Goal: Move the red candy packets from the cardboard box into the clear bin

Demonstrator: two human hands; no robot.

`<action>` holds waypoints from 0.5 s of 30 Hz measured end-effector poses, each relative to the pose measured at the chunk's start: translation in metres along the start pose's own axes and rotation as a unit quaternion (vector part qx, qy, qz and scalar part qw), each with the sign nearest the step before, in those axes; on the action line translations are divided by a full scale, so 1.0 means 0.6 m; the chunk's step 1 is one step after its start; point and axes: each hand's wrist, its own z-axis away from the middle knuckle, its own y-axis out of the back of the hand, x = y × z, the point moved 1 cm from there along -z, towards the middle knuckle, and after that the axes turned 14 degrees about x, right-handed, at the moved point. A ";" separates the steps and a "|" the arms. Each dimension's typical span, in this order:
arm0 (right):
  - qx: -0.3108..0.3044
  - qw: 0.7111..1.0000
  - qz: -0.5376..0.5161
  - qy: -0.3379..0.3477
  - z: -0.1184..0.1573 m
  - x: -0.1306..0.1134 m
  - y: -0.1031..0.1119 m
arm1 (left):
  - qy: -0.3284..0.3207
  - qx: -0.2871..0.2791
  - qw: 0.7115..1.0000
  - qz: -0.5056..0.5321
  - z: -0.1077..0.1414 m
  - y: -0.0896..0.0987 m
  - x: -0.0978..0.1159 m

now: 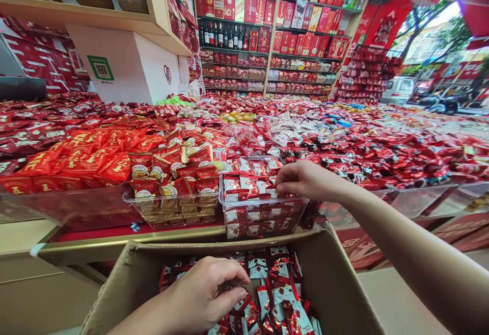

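Observation:
My right hand [303,179] is at the right side of a clear plastic bin [263,203], its fingers bent together on a small red-and-white wrapped candy [272,190]. Neatly set rows of the same candy packets [248,184] fill this bin. Below, my left hand [210,291] hovers inside an open cardboard box [344,284], with a gap between thumb and curled forefinger and nothing visible in it. Loose red-and-white candy packets [282,294] lie under it in the box; its other fingertips are hidden.
Left of the bin stands a clear bin of durian candies [175,184], then glossy red packets [91,159]. Heaps of wrapped sweets [382,156] spread right and back. A gold-edged counter [126,240] runs behind the box. Shelves of boxes and bottles [233,19] line the back wall.

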 end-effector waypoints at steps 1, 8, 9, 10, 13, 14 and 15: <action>-0.012 1.000 0.000 0.000 0.000 0.000 -0.001 | 0.000 -0.003 1.000 -0.002 0.000 0.000 0.001; -0.044 0.999 0.020 0.009 -0.009 0.008 0.018 | 0.003 -0.016 1.000 -0.021 0.000 -0.001 0.001; -0.028 0.999 0.019 0.010 -0.011 0.008 0.027 | 0.003 -0.018 1.000 -0.023 0.000 -0.001 0.001; -0.009 1.000 0.021 0.011 -0.011 0.007 0.036 | 0.004 -0.019 1.000 -0.024 -0.001 -0.001 0.000; 0.067 0.997 0.041 0.019 0.002 -0.015 0.056 | 0.009 -0.040 0.999 -0.033 0.001 -0.005 -0.005; 0.090 0.995 0.038 0.030 0.013 -0.028 0.055 | 0.013 -0.052 0.998 -0.042 0.003 -0.008 -0.009; 0.096 0.994 0.022 0.043 0.027 -0.043 0.047 | 0.023 -0.067 0.996 -0.056 0.006 -0.013 -0.015</action>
